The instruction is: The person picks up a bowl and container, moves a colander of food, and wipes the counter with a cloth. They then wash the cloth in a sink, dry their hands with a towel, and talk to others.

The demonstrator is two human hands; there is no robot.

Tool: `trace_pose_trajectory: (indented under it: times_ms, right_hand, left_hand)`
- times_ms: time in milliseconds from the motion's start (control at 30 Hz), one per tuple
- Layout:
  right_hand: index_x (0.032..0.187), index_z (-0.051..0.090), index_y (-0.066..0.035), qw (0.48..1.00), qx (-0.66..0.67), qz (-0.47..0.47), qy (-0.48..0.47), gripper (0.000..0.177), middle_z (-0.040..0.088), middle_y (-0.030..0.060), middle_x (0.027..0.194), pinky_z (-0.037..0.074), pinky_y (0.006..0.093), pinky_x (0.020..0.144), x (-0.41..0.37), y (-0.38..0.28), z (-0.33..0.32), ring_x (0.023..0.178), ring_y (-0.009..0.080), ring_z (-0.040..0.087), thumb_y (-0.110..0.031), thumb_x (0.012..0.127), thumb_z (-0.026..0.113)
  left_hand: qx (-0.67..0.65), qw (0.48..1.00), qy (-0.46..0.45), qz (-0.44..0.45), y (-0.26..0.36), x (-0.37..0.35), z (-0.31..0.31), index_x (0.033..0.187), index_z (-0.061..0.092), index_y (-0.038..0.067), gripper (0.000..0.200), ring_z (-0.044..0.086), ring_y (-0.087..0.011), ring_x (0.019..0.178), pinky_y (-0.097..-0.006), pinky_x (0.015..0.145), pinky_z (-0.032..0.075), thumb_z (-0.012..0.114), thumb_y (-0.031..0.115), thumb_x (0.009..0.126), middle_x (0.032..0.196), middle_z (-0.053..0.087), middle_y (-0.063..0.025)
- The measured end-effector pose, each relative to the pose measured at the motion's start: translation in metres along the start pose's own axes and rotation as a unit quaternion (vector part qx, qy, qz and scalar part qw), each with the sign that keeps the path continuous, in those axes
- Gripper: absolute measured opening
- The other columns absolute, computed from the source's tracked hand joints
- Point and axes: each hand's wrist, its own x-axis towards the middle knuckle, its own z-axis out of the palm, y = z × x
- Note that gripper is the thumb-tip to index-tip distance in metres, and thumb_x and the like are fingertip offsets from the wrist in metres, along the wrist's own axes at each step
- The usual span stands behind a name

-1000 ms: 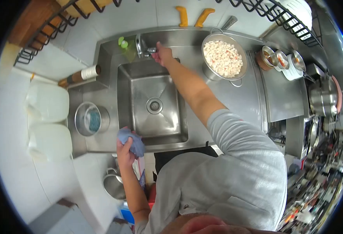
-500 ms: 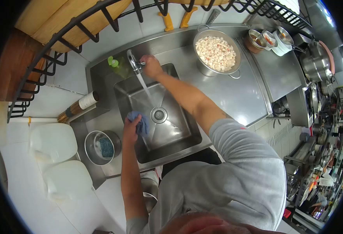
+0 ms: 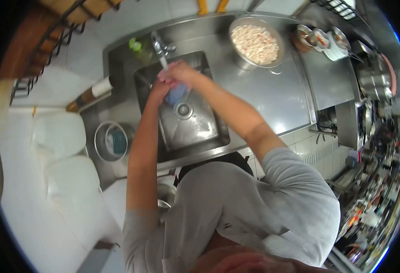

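Under the running faucet (image 3: 158, 45), both my hands come together over the steel sink (image 3: 175, 145). My left hand (image 3: 160, 89) is closed on a blue cloth (image 3: 177, 93), which hangs below the fingers. Against it from the right, my right hand (image 3: 184, 73) also grips the cloth, fingers curled and slightly blurred. Water from the spout falls onto the hands. A pinkish patch shows between them; whether it is skin or fabric I cannot make out. The drain (image 3: 183, 110) lies just below the cloth.
A large pot of chopped pale food (image 3: 255, 44) stands on the counter right of the sink. Left are a steel pot with a blue-green scrubber (image 3: 111, 141) and white plastic jugs (image 3: 58, 132). A green-topped bottle (image 3: 135, 44) stands behind the sink, near the faucet.
My right hand has left the faucet handle and come down to the cloth. My left hand has carried the cloth up under the water. The view has shifted slightly.
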Motion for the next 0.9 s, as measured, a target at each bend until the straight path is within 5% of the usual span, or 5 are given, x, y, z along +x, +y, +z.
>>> trace_pose_trajectory:
  times_ms: [33,167,500,600,900]
  right_hand:
    - [0.097,0.074,0.0,1.0,-0.009,-0.012,-0.028,0.019,0.072,0.0063,0.085,0.054,0.0279,0.061,-0.006,-0.009,-0.006,0.07,0.0131,0.065,-0.017,0.087,0.073]
    - [0.092,0.073,0.0,0.992,0.01,-0.095,0.077,0.015,0.072,0.0065,0.083,0.053,0.0264,0.06,-0.011,-0.018,-0.032,0.068,0.0126,0.065,-0.014,0.086,0.074]
    - [0.104,0.071,0.002,0.939,-0.2,-0.254,0.119,0.026,0.071,0.0041,0.081,0.053,0.0306,0.074,-0.039,0.045,-0.011,0.072,0.0155,0.064,-0.014,0.084,0.076]
    - [0.105,0.071,0.002,0.94,-0.286,-0.136,0.125,0.03,0.072,0.0143,0.081,0.053,0.0381,0.073,-0.039,0.038,-0.016,0.074,0.0234,0.068,-0.019,0.084,0.073]
    - [0.098,0.074,0.001,0.963,-0.123,-0.205,0.127,0.026,0.071,0.009,0.079,0.051,0.0354,0.066,0.03,0.025,-0.025,0.071,0.0155,0.065,-0.018,0.081,0.073]
  left_hand:
    - [0.0,0.998,-0.017,0.059,0.03,-0.001,0.014,0.126,0.063,0.01,0.047,0.062,-0.0141,0.105,-0.0312,0.085,0.051,0.078,0.015,0.082,0.116,0.066,-0.0023]
    - [0.073,0.991,0.052,-0.101,0.04,0.026,0.009,0.099,0.072,0.001,0.027,0.065,-0.0135,0.072,-0.0299,0.058,0.049,0.079,0.019,0.08,0.078,0.069,-0.0021]
    - [0.204,0.971,0.122,0.004,0.088,0.023,0.02,0.102,0.07,0.003,0.03,0.065,-0.016,0.073,-0.0326,0.061,0.052,0.08,0.021,0.079,0.088,0.07,-0.0057]
    - [0.162,0.977,0.13,-0.05,0.098,0.018,0.017,0.104,0.069,0.005,0.029,0.064,-0.015,0.073,-0.0327,0.061,0.053,0.077,0.021,0.082,0.087,0.068,-0.004]
    - [0.009,0.995,0.049,-0.091,0.093,-0.001,-0.019,0.106,0.069,0.006,0.022,0.061,-0.0127,0.073,-0.0321,0.07,0.055,0.066,0.019,0.088,0.087,0.067,0.0011]
